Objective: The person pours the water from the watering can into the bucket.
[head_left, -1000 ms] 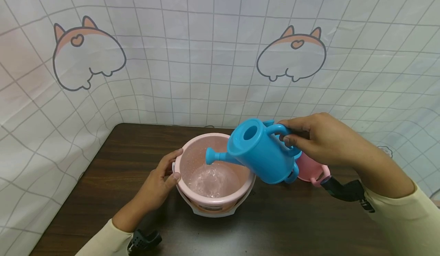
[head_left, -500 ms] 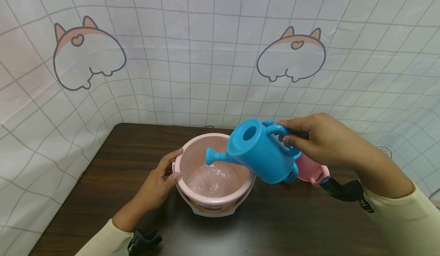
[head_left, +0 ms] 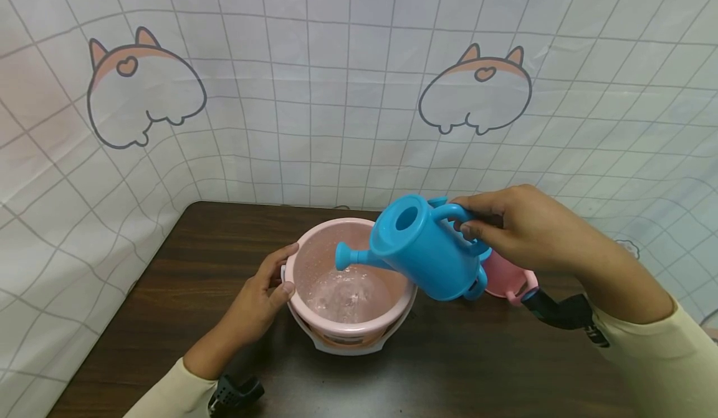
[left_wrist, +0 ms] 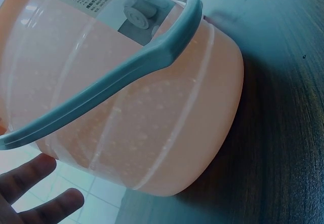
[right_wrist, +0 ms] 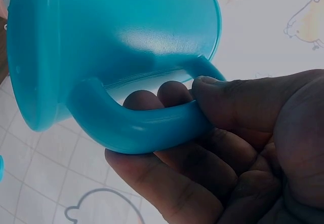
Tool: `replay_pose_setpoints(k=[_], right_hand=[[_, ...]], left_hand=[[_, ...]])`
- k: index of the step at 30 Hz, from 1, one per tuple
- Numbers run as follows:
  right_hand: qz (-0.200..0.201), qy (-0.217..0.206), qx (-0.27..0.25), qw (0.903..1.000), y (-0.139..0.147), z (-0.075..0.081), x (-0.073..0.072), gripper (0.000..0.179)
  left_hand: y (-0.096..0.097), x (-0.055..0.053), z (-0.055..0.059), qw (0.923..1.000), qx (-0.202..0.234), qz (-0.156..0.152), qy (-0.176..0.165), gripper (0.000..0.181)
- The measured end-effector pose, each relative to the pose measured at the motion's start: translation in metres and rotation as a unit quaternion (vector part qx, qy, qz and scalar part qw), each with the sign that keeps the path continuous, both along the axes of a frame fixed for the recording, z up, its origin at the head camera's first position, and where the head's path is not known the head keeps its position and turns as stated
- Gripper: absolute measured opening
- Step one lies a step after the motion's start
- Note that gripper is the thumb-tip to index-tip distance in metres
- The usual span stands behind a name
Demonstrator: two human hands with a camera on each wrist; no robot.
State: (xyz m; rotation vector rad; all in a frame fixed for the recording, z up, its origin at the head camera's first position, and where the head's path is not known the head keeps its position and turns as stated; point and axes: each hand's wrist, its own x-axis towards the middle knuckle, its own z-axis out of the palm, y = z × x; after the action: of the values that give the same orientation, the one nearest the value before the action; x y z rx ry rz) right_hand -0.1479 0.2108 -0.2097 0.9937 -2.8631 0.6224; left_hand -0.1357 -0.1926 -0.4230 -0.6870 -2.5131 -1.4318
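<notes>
My right hand grips the handle of a blue watering can, its fingers curled round it in the right wrist view. The can tilts left, its sprinkler head over the opening of a pink bucket. Inside the bucket, water is churned and splashing. My left hand holds the bucket's left rim, thumb near and fingers farther back. In the left wrist view, two fingers extend beside the bucket's wall, apart from it. The bucket's grey carrying handle hangs down along its side.
A pink cup-like thing with a handle stands behind the can, partly hidden by it and my right wrist. The dark wooden table meets a white gridded curtain at its back and left edges.
Both hands, the watering can and the bucket stay almost still. Only the splashing pattern of the water in the bucket differs.
</notes>
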Motion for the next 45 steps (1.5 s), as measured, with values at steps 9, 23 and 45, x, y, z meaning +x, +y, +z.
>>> replay_pose_setpoints(k=[9,23,45], right_hand=[[-0.005,-0.002,0.004,1.0,-0.0004,0.0001,0.0001,0.039],[-0.001,-0.002,0.003,1.0,-0.0008,0.0004,0.0002,0.039],[-0.009,-0.01,0.003,0.9999,-0.0016,0.001,0.0007,0.04]], left_hand=[[-0.0006,0.0003,-0.0003,1.0,0.0,-0.003,0.006,0.057],[0.0,0.0001,-0.0007,0.9999,-0.002,-0.001,0.011,0.057],[0.0,0.0003,0.0004,0.9999,0.001,-0.008,0.014,0.057]])
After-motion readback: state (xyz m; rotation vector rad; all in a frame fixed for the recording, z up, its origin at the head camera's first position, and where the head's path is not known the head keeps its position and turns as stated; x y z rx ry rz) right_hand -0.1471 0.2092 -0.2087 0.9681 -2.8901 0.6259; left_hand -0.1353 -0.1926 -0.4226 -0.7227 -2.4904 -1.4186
